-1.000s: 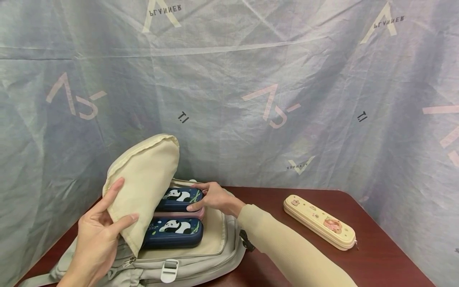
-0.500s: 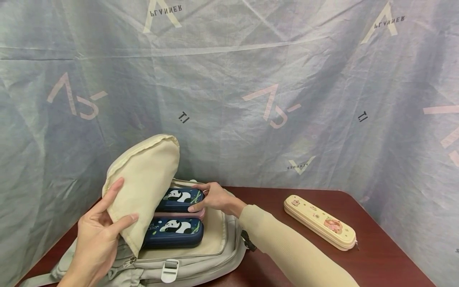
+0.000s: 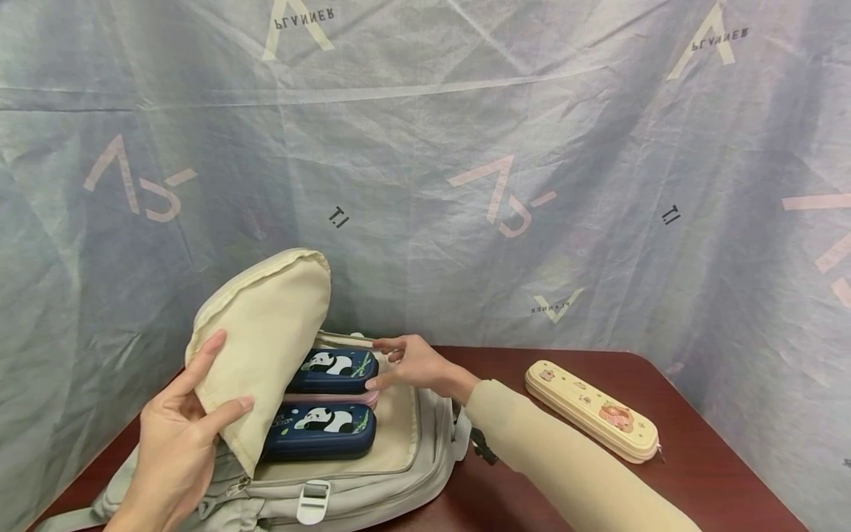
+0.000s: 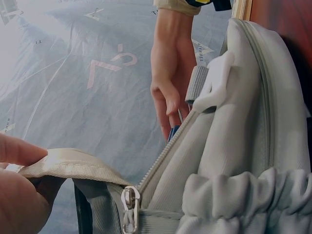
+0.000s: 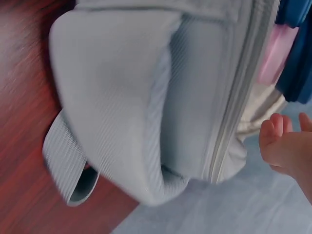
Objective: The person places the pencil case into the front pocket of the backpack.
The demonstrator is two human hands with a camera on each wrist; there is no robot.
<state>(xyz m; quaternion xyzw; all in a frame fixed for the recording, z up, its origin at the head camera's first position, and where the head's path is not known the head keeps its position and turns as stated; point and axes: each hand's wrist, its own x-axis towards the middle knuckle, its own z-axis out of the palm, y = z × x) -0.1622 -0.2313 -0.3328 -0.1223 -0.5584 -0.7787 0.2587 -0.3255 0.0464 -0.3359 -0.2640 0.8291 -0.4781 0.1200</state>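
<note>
A grey and cream backpack (image 3: pixel 405 484) lies on its back with its front compartment unzipped. My left hand (image 3: pixel 176 436) pinches the edge of the raised cream flap (image 3: pixel 272 332) between thumb and fingers. Inside, a dark blue panda pencil case (image 3: pixel 346 381) lies at the back, and a similar panda pencil case (image 3: pixel 326 443) nearer me. Between them shows a strip of a pink item (image 3: pixel 326 400), mostly hidden. My right hand (image 3: pixel 422 366) hovers at the right end of the back case, fingers loosely bent and holding nothing. The right wrist view shows that hand (image 5: pixel 287 146) apart from the cases.
A cream pencil case (image 3: pixel 592 414) with cartoon bears lies on the dark red table (image 3: pixel 505 369), right of my forearm. A grey printed cloth (image 3: pixel 425 222) hangs behind. A white buckle (image 3: pixel 314 502) sits on the backpack's near side.
My right hand has let go of the back panda pencil case and drawn slightly to the right. The left hand still holds the flap up, nearly unmoved.
</note>
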